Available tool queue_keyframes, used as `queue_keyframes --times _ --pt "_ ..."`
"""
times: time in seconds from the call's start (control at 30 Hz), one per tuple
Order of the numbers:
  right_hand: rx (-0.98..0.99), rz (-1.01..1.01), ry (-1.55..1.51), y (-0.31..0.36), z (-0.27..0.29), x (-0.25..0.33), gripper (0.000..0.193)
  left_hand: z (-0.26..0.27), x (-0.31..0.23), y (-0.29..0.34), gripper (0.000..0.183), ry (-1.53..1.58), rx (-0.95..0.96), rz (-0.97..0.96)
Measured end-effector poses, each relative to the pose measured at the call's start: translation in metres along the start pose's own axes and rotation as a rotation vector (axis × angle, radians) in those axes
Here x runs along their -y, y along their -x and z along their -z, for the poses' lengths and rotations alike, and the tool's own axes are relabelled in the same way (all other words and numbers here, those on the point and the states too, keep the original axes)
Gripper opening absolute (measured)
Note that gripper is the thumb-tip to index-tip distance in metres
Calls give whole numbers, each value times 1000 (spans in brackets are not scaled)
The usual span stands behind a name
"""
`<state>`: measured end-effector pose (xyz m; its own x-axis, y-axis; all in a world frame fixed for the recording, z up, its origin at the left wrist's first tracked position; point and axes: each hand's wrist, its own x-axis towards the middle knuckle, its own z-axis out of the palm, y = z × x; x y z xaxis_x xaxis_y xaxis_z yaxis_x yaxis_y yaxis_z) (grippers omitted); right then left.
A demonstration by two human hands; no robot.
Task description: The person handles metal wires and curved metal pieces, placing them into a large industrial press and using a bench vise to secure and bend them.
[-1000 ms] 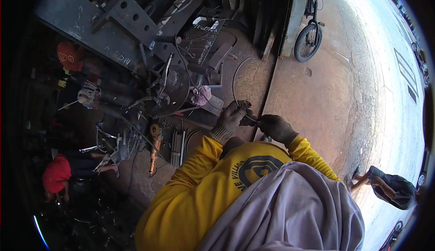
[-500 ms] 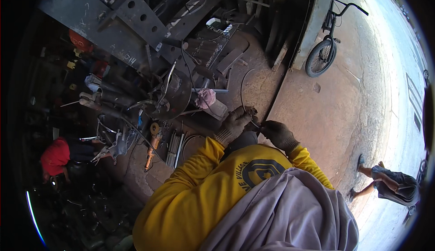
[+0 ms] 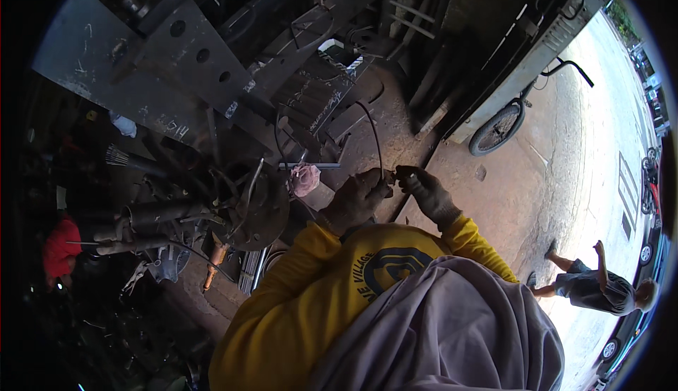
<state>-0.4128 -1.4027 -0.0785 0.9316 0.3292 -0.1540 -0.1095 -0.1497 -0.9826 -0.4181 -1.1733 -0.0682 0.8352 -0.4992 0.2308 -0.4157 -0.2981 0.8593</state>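
My left hand (image 3: 357, 197), in a worn brown-grey work glove, is closed around a thin dark cable (image 3: 374, 131). The cable arches up from the fist and bends over toward the metal parts. Close by on the right, my right hand (image 3: 431, 197) wears a similar glove and has its fingertips pinched together, almost touching the left fingers. What lies between those fingertips is too small and dark to make out. A crumpled pink cloth (image 3: 305, 179) sits just left of my left hand.
Dark steel plates (image 3: 191, 59) with holes fill the upper left. A round metal piece (image 3: 263, 211) and an orange power tool (image 3: 216, 260) lie left of me. A bicycle (image 3: 498, 129) leans by the doorway. One person (image 3: 600, 285) walks outside; another in red (image 3: 62, 246) is far left.
The whole view has shifted and turned a little. My right hand has risen level with the left, its fingertips pinched beside the left fingers. The person outside has changed stance, one arm now raised.
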Motion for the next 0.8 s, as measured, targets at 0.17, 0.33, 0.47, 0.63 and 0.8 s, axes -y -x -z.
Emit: queue_keyframes --times 0.17,0.33,0.47,0.63,0.8 --pt "-30 75 -218 -82 5 63 53 39 9 -34 22 -306 5 29" --pt "25 -63 -181 -133 2 82 39 63 0 -57 28 -433 -24 167" --pt "110 -32 -169 -167 2 87 34 72 11 -70 32 -707 0 275" --pt "155 -38 -188 -229 9 106 31 94 4 -107 40 -756 -40 537" --pt "228 108 -149 -338 64 101 27 123 3 -173 56 -996 -487 351"
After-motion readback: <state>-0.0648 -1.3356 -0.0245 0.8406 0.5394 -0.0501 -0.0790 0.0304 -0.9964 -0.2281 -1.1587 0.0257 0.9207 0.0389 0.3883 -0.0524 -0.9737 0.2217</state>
